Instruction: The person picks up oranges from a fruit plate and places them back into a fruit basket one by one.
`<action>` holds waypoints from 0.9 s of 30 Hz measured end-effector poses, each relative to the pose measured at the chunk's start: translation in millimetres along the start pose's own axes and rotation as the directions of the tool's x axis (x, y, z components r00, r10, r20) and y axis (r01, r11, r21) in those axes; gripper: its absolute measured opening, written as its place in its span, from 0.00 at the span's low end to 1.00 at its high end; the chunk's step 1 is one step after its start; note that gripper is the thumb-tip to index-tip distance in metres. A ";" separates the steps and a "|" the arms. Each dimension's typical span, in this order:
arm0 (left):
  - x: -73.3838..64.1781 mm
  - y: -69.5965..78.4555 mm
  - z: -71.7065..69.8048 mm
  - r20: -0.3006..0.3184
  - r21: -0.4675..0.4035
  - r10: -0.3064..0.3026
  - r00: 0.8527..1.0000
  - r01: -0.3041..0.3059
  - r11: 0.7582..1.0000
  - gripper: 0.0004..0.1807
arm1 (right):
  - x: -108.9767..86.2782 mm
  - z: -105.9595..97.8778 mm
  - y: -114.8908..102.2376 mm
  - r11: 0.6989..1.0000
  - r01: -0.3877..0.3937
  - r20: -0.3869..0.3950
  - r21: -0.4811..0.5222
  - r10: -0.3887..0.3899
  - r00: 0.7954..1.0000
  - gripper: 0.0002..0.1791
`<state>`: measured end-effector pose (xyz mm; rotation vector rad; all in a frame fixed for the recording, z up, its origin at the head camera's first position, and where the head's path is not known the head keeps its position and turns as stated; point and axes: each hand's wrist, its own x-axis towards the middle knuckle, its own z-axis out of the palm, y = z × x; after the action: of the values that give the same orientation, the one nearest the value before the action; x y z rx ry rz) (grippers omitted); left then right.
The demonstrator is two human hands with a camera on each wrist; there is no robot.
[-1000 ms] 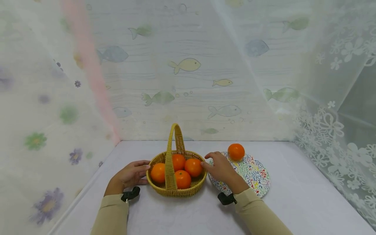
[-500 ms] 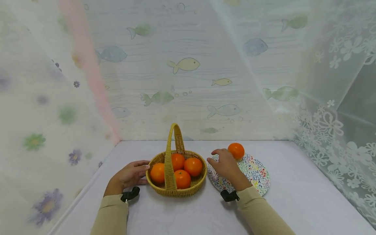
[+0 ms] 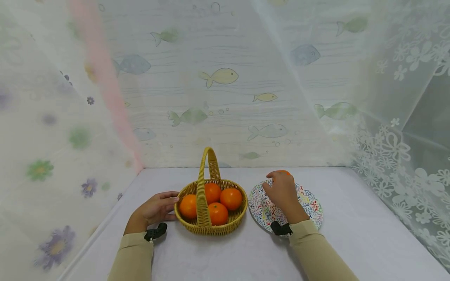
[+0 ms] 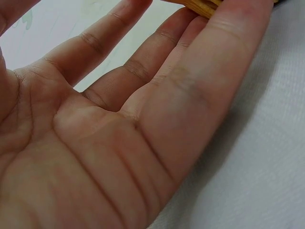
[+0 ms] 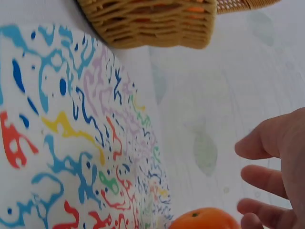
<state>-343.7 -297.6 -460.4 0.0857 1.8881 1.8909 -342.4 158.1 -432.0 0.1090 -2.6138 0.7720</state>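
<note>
A yellow wicker basket (image 3: 221, 230) with a tall arched handle stands mid-table, holding several oranges (image 3: 218, 214). My left hand (image 3: 156, 210) touches the basket's left side with extended fingers; in the left wrist view those fingers reach toward the wicker edge (image 4: 202, 6). To the basket's right lies a round plate (image 3: 261, 208) with multicoloured squiggles. Over its far part is my right hand (image 3: 284, 193), covering most of a lone orange (image 3: 288, 172). The right wrist view shows that orange (image 5: 205, 220) at the plate's edge, right beside the spread, loosely bent fingers (image 5: 264, 179).
A white cloth (image 3: 225, 259) covers the table. Behind it hangs a pale curtain (image 3: 225, 117) printed with fish. Sheer flowered fabric (image 3: 52, 171) borders the left side, and white lace (image 3: 397, 156) the right. A black wrist camera (image 3: 156, 232) sits at the left cuff.
My right hand has moved from the basket's right rim, rightward across the plate, to the lone orange. The left hand and basket have stayed in place.
</note>
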 end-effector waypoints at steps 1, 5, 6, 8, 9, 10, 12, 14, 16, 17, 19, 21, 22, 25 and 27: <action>0.0 -0.1 0.0 0.001 0.000 0.001 1.000 -0.001 1.000 0.31 | 0.2 -0.8 1.4 1.000 -0.014 -0.017 0.002 0.014 1.000 0.20; 0.0 -0.3 -0.3 0.013 -0.003 0.008 1.000 -0.008 1.000 0.30 | 0.6 -2.9 7.1 0.994 -0.108 -0.065 0.016 0.109 0.992 0.26; -0.1 -0.3 -0.6 0.017 -0.003 0.009 1.000 -0.009 1.000 0.31 | 1.2 -3.0 8.9 0.992 -0.128 -0.069 0.010 0.128 0.989 0.28; -0.3 -0.1 -1.0 0.022 -0.004 0.011 1.000 -0.011 1.000 0.31 | 1.9 -3.3 13.0 0.988 -0.156 -0.069 0.003 0.156 0.985 0.34; -0.4 0.0 -1.3 0.023 -0.005 0.011 1.000 -0.011 1.000 0.31 | 2.3 -3.2 15.3 0.986 -0.167 -0.064 0.003 0.167 0.984 0.35; -0.5 0.1 -1.5 0.023 -0.006 0.010 1.000 -0.010 1.000 0.31 | 2.8 -3.1 17.4 0.985 -0.172 -0.055 0.005 0.172 0.983 0.37; -0.7 0.1 -1.9 0.020 -0.008 0.007 1.000 -0.007 1.000 0.31 | 3.3 -3.0 21.3 0.983 -0.181 -0.029 0.026 0.182 0.983 0.39; -0.9 0.0 -2.3 0.023 -0.008 0.010 1.000 -0.010 1.000 0.30 | 3.8 -2.8 24.5 0.982 -0.184 -0.002 0.047 0.184 0.983 0.41; -0.6 -0.3 -2.6 0.024 -0.009 0.011 1.000 -0.011 1.000 0.29 | 4.5 -2.5 26.9 0.979 -0.192 0.029 0.065 0.190 0.981 0.43; -0.5 -0.4 -2.7 0.025 -0.007 0.013 1.000 -0.013 1.000 0.29 | 4.8 -2.4 27.7 0.977 -0.200 0.047 0.075 0.196 0.979 0.44; -0.1 -0.5 -2.8 0.027 -0.002 0.017 0.999 -0.017 1.000 0.29 | 5.6 -1.6 29.1 0.973 -0.214 0.082 0.089 0.207 0.975 0.46; 0.3 -0.4 -2.3 0.023 -0.001 0.015 1.000 -0.015 1.000 0.30 | 6.0 -0.9 30.2 0.967 -0.229 0.110 0.108 0.217 0.970 0.47; 0.3 -0.3 -2.2 0.022 0.001 0.016 1.000 -0.016 1.000 0.30 | 6.0 -0.6 30.6 0.965 -0.234 0.122 0.115 0.220 0.968 0.47; 0.4 -0.2 -1.5 0.020 0.006 0.012 1.000 -0.012 1.000 0.32 | 5.3 0.6 32.1 0.963 -0.237 0.145 0.132 0.218 0.965 0.47; 0.3 -0.1 -1.1 0.018 0.007 0.007 1.000 -0.007 1.000 0.33 | 4.2 0.9 32.7 0.962 -0.235 0.155 0.139 0.214 0.965 0.46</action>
<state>-344.3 -298.5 -460.7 0.1114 1.8851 1.8822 -352.7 185.3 -447.4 -0.0963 -2.7249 1.0844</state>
